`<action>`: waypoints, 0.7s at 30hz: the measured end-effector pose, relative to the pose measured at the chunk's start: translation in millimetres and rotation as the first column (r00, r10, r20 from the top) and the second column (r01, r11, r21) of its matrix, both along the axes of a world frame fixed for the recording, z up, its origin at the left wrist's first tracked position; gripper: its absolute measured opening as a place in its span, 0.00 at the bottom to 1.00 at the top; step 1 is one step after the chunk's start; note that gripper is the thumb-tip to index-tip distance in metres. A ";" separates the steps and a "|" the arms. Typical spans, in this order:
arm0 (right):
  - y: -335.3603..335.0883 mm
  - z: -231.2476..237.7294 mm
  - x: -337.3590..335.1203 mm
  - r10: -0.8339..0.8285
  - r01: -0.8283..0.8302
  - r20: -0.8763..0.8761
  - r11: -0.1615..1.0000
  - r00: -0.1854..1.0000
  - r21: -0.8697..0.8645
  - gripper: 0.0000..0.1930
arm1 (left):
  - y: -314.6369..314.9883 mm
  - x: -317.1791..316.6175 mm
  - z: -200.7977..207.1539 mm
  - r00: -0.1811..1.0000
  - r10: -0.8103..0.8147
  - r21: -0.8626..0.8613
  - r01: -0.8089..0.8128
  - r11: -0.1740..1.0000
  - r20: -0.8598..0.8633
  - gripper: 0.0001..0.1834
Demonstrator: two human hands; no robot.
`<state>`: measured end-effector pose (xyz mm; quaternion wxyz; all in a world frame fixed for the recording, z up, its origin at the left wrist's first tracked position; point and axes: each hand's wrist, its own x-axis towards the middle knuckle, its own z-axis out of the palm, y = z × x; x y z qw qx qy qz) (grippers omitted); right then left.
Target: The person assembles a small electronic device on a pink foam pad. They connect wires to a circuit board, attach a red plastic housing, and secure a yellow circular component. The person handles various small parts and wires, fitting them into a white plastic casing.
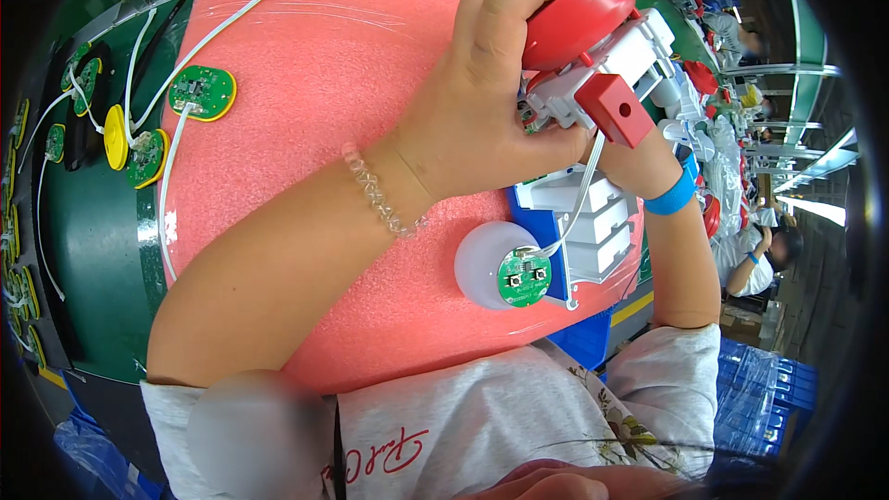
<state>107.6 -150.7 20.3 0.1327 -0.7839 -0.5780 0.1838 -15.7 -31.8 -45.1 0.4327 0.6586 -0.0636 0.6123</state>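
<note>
My left hand (495,83), wearing a clear bead bracelet, is closed around a red and white plastic assembly (604,74) with a round red cup-shaped part at its top. A red block with a hole sticks out of the assembly toward me. My right hand (634,162), with a blue wristband, is on the assembly's near right side; its fingers are mostly hidden behind it. From the assembly a white cable (585,193) runs down to a small green circuit board (525,276) with two buttons. This board rests against a translucent white dome (474,259), beside a blue and white ribbed plastic part (593,227).
Pink foam sheet (306,65) covers the work surface. On its left lies a green circuit board with a yellow rim (202,93) and white cables. Several similar boards lie on the green mat (102,250). Blue crates (764,389) and other people are at the right.
</note>
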 end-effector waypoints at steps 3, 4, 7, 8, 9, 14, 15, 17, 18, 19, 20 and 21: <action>1.0 -1.6 1.4 0.069 -0.071 0.064 0.997 0.996 0.029 0.10 | 2.1 1.6 -2.6 0.998 0.069 0.079 -0.069 0.994 0.002 0.43; 1.4 -1.9 1.4 0.096 -0.100 0.079 0.994 0.992 0.044 0.10 | 2.4 2.3 -3.6 0.998 0.068 0.075 -0.067 0.995 -0.007 0.43; 3.8 -0.2 -1.5 0.160 -0.168 0.106 0.983 0.981 0.073 0.10 | -2.0 6.8 -9.6 0.994 -0.096 -0.099 0.091 0.991 -0.044 0.43; 3.5 0.3 -1.4 0.168 -0.178 0.114 0.981 0.979 0.077 0.10 | -4.0 6.9 -11.5 0.983 -0.169 -0.165 0.156 0.974 -0.067 0.43; 4.4 1.1 -2.7 0.178 -0.189 0.123 0.979 0.976 0.081 0.10 | -4.6 7.2 -12.4 0.975 -0.207 -0.198 0.189 0.962 -0.076 0.43; 5.6 0.4 -5.6 0.197 -0.216 0.155 0.970 0.968 0.116 0.12 | -5.3 7.3 -12.9 0.967 -0.244 -0.239 0.219 0.946 -0.078 0.43; 5.7 0.3 -5.5 0.203 -0.220 0.160 0.970 0.966 0.100 0.12 | -5.1 7.4 -13.0 0.968 -0.237 -0.235 0.213 0.949 -0.079 0.43; 5.8 0.6 -5.3 0.215 -0.229 0.169 0.971 0.962 0.068 0.13 | -4.6 7.3 -13.6 0.972 -0.220 -0.222 0.196 0.955 -0.089 0.43; 5.8 0.9 -5.4 0.213 -0.226 0.157 0.972 0.964 0.069 0.13 | -4.3 7.1 -12.9 0.972 -0.215 -0.215 0.191 0.958 -0.092 0.43; 5.6 0.5 -5.3 0.211 -0.223 0.145 0.972 0.967 0.071 0.13 | -3.9 6.9 -12.2 0.973 -0.209 -0.208 0.186 0.960 -0.096 0.43; 5.3 0.7 -5.3 0.208 -0.219 0.134 0.973 0.969 0.073 0.13 | -3.9 6.7 -12.1 0.973 -0.210 -0.207 0.186 0.960 -0.099 0.43; 5.4 1.5 -5.6 0.162 -0.165 0.056 0.984 0.985 0.061 0.13 | -3.2 6.3 -12.3 0.971 -0.215 -0.209 0.190 0.959 -0.103 0.43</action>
